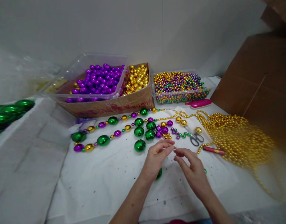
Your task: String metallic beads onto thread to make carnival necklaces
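Note:
Over the middle of the white cloth, my left hand (155, 157) is closed in a pinch. A tiny pale bit, perhaps thread, shows at its fingertips; I cannot make it out. Facing it, my right hand (193, 166) has its thumb and curved index finger apart, their tips close to the left fingertips. A large green bead (159, 174) is partly hidden behind my left wrist. Beyond my hands lie loose large green beads (139, 145), purple beads (165, 130), gold beads (178, 119) and a row of small green and purple beads (180, 135).
A strung bead necklace (103, 140) loops at the left. Scissors (197, 139), a red lighter (214, 151) and a heap of gold bead chain (241, 137) lie right. Behind stand a clear bin (123, 73), a cardboard box (105, 107) and a mixed-bead tub (187, 95). Large cardboard (257, 81) rises right.

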### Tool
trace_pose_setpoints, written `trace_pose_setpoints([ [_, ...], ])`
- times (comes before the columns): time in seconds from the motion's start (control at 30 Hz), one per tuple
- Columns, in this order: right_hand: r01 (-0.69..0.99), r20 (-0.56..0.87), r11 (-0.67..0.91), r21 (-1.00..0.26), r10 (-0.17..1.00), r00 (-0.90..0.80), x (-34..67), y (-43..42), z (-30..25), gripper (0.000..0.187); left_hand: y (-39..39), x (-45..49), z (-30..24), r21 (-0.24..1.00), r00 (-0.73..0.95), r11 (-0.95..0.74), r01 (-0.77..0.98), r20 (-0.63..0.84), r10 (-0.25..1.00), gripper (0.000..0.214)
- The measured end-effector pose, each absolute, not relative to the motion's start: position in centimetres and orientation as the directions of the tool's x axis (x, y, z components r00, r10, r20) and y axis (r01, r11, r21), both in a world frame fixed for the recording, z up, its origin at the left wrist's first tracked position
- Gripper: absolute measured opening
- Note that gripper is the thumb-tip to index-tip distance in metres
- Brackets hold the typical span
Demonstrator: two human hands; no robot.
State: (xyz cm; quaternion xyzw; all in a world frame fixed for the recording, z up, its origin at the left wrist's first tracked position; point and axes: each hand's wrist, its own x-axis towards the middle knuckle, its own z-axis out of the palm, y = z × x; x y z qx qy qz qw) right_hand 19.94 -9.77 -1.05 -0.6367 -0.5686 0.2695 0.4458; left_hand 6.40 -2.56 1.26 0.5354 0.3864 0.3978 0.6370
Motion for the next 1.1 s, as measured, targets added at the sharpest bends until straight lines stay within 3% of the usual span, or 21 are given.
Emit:
trace_pose_setpoints([
  [0.13, 0.255, -0.014, -0.069, -0.965, 0.977, 0.213, 19.7, -9.5, -0.6, 0.021, -2.8, 4.4, 1.3, 0.998, 0.326, 0.064, -0.023, -0.053, 0.944, 0.015],
  [0.2, 0.162, -0.056, -0.097, -0.982, 0.969, 0.24, 20.0, -9.9, -0.8, 0.02, -3.7, 3.1, 0.4, 0.992, 0.303, 0.034, 0.119, -0.069, 0.95, 0.019],
  [0.3, 0.048, -0.135, -0.153, -0.987, 0.954, 0.266, 20.5, -11.0, -1.4, 0.024, -6.1, 1.6, -1.7, 0.909, 0.138, 0.009, 0.416, -0.073, 0.988, 0.043],
  [0.37, 0.061, -0.174, -0.197, -0.979, 0.95, 0.26, 20.8, -11.8, -1.9, 0.026, -7.6, 1.1, -3.2, 0.841, 0.095, -0.007, 0.541, -0.053, 0.994, 0.055],
  [0.47, 0.177, -0.175, -0.227, -0.958, 0.948, 0.267, 20.9, -12.7, -2.2, 0.026, -8.5, 1.1, -4.5, 0.812, 0.152, -0.065, 0.58, -0.03, 0.988, 0.048],
  [0.53, 0.228, -0.158, -0.224, -0.947, 0.948, 0.277, 20.9, -13.0, -2.2, 0.027, -7.9, 1.0, -4.4, 0.885, 0.118, 0.02, 0.465, -0.085, 0.989, 0.035],
  [0.6, 0.243, -0.164, -0.238, -0.94, 0.943, 0.29, 20.9, -13.2, -1.9, 0.03, -6.7, 0.6, -3.8, 0.951, 0.083, 0.262, 0.167, -0.278, 0.957, 0.035],
  [0.67, 0.246, -0.205, -0.285, -0.926, 0.93, 0.305, 20.8, -13.3, -1.6, 0.034, -5.4, -0.1, -2.9, 0.828, 0.165, 0.516, -0.222, -0.489, 0.856, 0.042],
  [0.77, 0.258, -0.26, -0.334, -0.907, 0.924, 0.28, 20.2, -13.6, -1.3, 0.038, -4.2, -1.0, -1.8, 0.506, 0.319, 0.619, -0.601, -0.559, 0.766, 0.043],
  [0.87, 0.299, -0.269, -0.318, -0.9, 0.943, 0.194, 19.4, -14.1, -1.1, 0.036, -3.7, -1.2, -1.4, 0.375, 0.317, 0.546, -0.75, -0.521, 0.793, 0.036],
  [1.1, 0.427, -0.246, -0.227, -0.875, 0.969, 0.01, 19.5, -15.5, -1.1, 0.033, -3.7, -1.1, -2.1, 0.374, 0.231, 0.473, -0.797, -0.535, 0.812, 0.033],
])
